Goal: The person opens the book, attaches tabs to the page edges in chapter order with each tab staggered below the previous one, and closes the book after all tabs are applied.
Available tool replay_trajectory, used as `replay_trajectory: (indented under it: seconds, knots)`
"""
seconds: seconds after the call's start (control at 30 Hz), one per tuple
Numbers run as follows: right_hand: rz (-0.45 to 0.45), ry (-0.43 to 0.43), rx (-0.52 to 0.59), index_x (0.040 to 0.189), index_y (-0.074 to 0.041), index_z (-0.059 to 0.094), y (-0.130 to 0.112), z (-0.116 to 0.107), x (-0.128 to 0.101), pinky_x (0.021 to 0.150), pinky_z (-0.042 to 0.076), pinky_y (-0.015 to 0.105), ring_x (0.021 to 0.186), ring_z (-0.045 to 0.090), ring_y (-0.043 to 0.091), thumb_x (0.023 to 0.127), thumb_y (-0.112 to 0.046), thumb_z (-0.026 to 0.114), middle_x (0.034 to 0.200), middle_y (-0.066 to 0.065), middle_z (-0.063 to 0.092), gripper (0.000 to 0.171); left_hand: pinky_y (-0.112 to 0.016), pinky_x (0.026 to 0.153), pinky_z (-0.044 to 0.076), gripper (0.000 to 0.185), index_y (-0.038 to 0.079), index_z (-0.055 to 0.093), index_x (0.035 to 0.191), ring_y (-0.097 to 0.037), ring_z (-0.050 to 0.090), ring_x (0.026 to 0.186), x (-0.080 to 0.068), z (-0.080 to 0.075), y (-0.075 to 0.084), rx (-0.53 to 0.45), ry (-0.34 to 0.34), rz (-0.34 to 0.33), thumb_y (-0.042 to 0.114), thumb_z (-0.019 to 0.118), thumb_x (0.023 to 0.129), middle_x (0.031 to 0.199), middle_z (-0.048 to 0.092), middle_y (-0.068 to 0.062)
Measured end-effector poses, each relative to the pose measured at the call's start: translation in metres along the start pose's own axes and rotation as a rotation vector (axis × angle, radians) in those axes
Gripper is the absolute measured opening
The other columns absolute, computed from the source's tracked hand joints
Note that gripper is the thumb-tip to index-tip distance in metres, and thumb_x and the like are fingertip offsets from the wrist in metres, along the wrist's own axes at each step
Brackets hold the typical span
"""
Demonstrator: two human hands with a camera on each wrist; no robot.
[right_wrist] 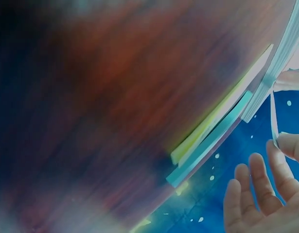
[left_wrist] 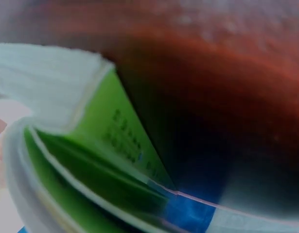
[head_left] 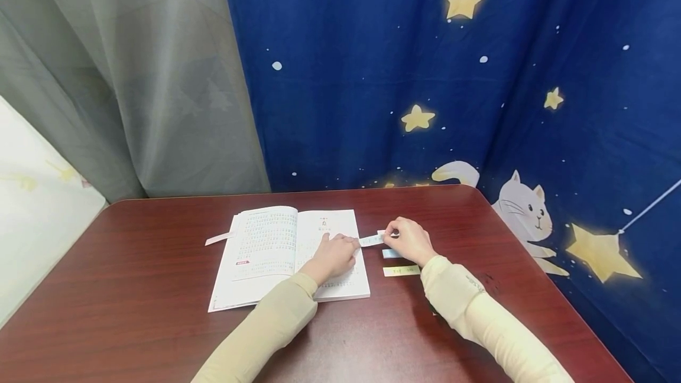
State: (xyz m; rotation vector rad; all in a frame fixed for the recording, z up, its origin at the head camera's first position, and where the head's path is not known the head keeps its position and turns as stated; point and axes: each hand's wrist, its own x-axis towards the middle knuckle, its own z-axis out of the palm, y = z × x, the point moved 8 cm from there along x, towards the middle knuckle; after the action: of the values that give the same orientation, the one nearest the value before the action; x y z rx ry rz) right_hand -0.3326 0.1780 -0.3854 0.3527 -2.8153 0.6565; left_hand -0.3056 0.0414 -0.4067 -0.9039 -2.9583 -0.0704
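An open book (head_left: 266, 256) lies flat on the red-brown table (head_left: 133, 265). My left hand (head_left: 334, 255) rests on the book's right page, its curled fingers holding the left end of a pale blue paper strip (head_left: 370, 240) at the page edge. My right hand (head_left: 408, 240) pinches the strip's other end just right of the book. In the right wrist view the strip (right_wrist: 272, 114) runs from the book's page edge (right_wrist: 285, 46) to my fingertips (right_wrist: 289, 143). The left wrist view is blurred and shows the book's green cover (left_wrist: 115, 141) from very close.
Two more paper strips lie right of the book, one blue (head_left: 391, 253) and one yellow (head_left: 401, 270). A pink strip (head_left: 219, 239) sticks out from the book's left side. A blue star-and-cat curtain (head_left: 452, 75) and a grey curtain (head_left: 133, 75) hang behind the table.
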Motion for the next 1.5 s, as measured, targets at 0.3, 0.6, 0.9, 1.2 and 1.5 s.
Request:
replay_trajectory:
  seconds: [0.3, 0.6, 0.9, 1.2, 1.5]
  knots:
    - [0.039, -0.063, -0.053, 0.066, -0.022, 0.060, 0.008, 0.004, 0.002, 0.056, 0.040, 0.036, 0.065, 0.048, 0.014, 0.072, -0.026, 0.063, 0.069, -0.007, 0.050, 0.008, -0.050, 0.091, 0.028, 0.031, 0.013, 0.057, 0.114, -0.018, 0.045, 0.110, 0.001, -0.001, 0.003, 0.022, -0.029, 0.022, 0.022, 0.053, 0.085, 0.117, 0.055, 0.002]
    - [0.057, -0.091, -0.070, 0.067, -0.021, 0.061, 0.004, 0.001, 0.003, 0.057, 0.040, 0.038, 0.065, 0.048, 0.014, 0.073, -0.025, 0.064, 0.070, -0.007, 0.052, 0.008, -0.048, 0.087, 0.032, 0.029, 0.010, 0.059, 0.110, -0.021, 0.049, 0.104, 0.004, 0.002, 0.003, -0.017, -0.013, 0.054, 0.020, 0.054, 0.083, 0.112, 0.057, 0.000]
    - [0.083, -0.153, -0.090, 0.068, -0.021, 0.061, 0.009, 0.005, 0.002, 0.058, 0.040, 0.039, 0.065, 0.048, 0.015, 0.074, -0.027, 0.065, 0.071, -0.006, 0.055, 0.010, -0.048, 0.090, 0.030, 0.036, 0.013, 0.054, 0.121, -0.021, 0.043, 0.114, 0.001, 0.001, 0.002, -0.024, -0.056, 0.042, 0.022, 0.050, 0.086, 0.124, 0.050, 0.000]
    - [0.065, -0.109, -0.064, 0.081, -0.018, 0.065, 0.005, -0.001, 0.002, 0.060, 0.041, 0.041, 0.072, 0.052, 0.016, 0.074, -0.029, 0.063, 0.080, -0.004, 0.057, 0.013, -0.048, 0.093, 0.029, 0.039, 0.007, 0.052, 0.122, -0.024, 0.038, 0.118, -0.007, 0.003, -0.004, -0.077, -0.051, 0.065, 0.023, 0.048, 0.086, 0.128, 0.045, -0.006]
    - [-0.024, -0.005, -0.009, 0.087, -0.018, 0.065, -0.008, -0.026, 0.002, 0.065, 0.043, 0.044, 0.080, 0.054, 0.016, 0.079, -0.029, 0.061, 0.084, -0.005, 0.057, 0.014, -0.048, 0.092, 0.029, 0.039, 0.006, 0.054, 0.120, -0.027, 0.038, 0.118, -0.022, -0.027, -0.025, -0.138, 0.037, 0.033, 0.027, 0.050, 0.086, 0.129, 0.044, -0.010]
